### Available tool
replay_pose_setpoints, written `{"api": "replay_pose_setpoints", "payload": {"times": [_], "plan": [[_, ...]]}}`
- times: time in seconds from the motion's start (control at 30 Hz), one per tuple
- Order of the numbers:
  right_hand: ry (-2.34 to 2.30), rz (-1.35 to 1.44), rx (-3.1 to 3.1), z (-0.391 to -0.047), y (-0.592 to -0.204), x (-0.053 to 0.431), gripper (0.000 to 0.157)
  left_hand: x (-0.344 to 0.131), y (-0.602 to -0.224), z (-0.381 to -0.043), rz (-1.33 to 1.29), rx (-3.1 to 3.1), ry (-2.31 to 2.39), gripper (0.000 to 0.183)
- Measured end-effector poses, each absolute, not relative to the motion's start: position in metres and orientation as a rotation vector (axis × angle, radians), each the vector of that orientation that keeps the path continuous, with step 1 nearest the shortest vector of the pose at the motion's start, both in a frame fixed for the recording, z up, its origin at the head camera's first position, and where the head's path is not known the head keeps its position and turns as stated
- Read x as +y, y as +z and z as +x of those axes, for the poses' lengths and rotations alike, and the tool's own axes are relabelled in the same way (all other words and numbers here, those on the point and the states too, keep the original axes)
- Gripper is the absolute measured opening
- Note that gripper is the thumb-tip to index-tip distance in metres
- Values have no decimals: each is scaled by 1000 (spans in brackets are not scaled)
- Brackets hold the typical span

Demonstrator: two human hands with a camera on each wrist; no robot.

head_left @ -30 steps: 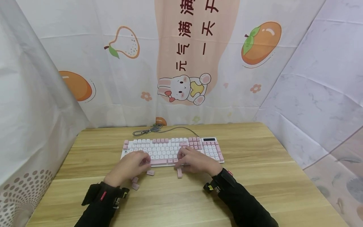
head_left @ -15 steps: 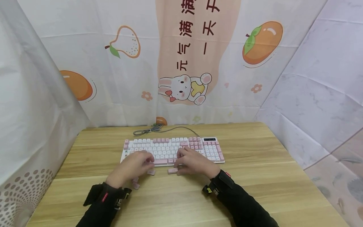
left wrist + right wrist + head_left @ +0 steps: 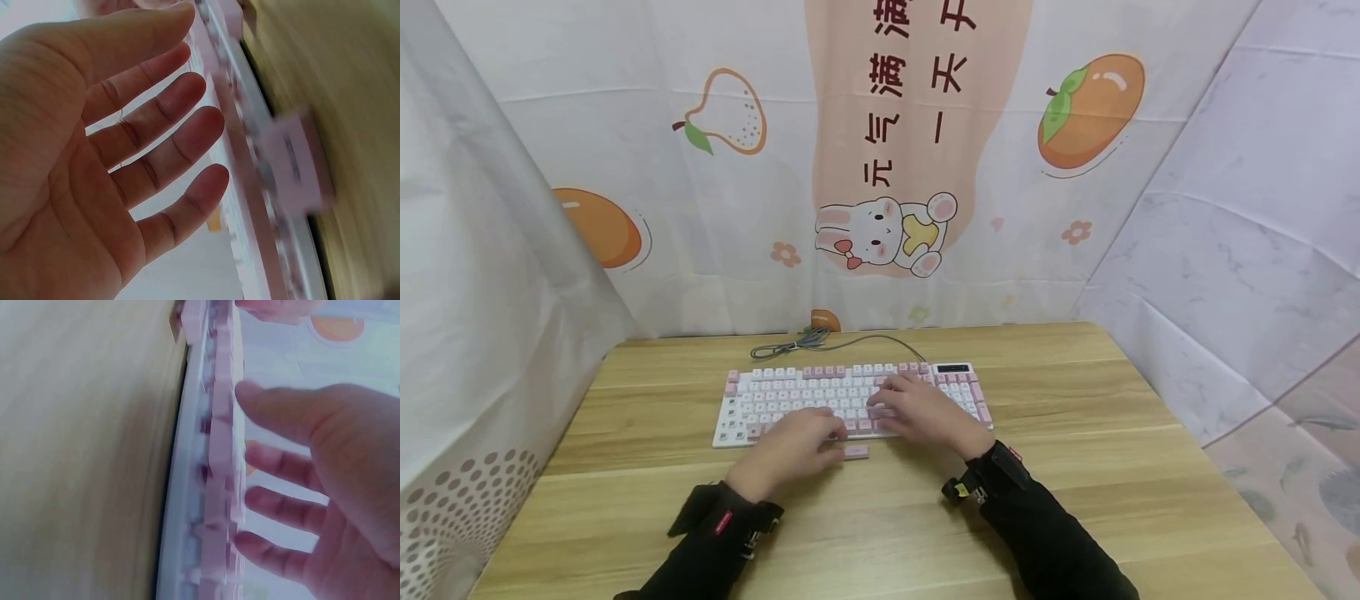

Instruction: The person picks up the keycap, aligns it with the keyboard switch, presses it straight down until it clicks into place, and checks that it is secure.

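Observation:
A white and pink keyboard (image 3: 820, 396) lies across the table, with bare key switches (image 3: 733, 412) along its left end. In front of its lower edge is a loose pink keycap (image 3: 856, 452), large and blurred in the left wrist view. My left hand (image 3: 797, 446) is beside that keycap, its fingertips near the left end; the left wrist view shows the fingers spread and the palm bare. Over the right part of the keys hovers my right hand (image 3: 921, 408), fingers relaxed and apart, with nothing between them in the right wrist view.
A grey cable (image 3: 797, 343) lies coiled behind the keyboard and joins its back edge. Printed cloth (image 3: 737, 208) hangs behind the wooden table (image 3: 1075, 500) and along both sides.
The long loose keycap was turned from lengthwise to crosswise. My left hand has moved right toward it, exposing the bare switches and covering the smaller loose keycaps. My right hand has come off it.

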State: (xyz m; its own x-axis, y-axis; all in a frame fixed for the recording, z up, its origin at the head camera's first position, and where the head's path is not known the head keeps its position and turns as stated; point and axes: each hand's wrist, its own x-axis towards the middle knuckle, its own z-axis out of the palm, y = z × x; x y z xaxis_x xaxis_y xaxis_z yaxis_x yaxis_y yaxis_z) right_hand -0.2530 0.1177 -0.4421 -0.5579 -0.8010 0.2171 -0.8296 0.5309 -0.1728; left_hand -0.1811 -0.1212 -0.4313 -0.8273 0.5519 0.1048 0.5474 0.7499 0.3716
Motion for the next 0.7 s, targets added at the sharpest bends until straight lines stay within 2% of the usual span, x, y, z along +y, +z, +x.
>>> {"api": "replay_pose_setpoints", "payload": {"times": [0.27,0.7], "plan": [[414,1312,-2721,-262,-448,132,47,-97,-434,-179,971,2941,581,20],[428,1320,-2786,-262,-449,135,49,-94,-438,-178,1001,2914,550,20]]}}
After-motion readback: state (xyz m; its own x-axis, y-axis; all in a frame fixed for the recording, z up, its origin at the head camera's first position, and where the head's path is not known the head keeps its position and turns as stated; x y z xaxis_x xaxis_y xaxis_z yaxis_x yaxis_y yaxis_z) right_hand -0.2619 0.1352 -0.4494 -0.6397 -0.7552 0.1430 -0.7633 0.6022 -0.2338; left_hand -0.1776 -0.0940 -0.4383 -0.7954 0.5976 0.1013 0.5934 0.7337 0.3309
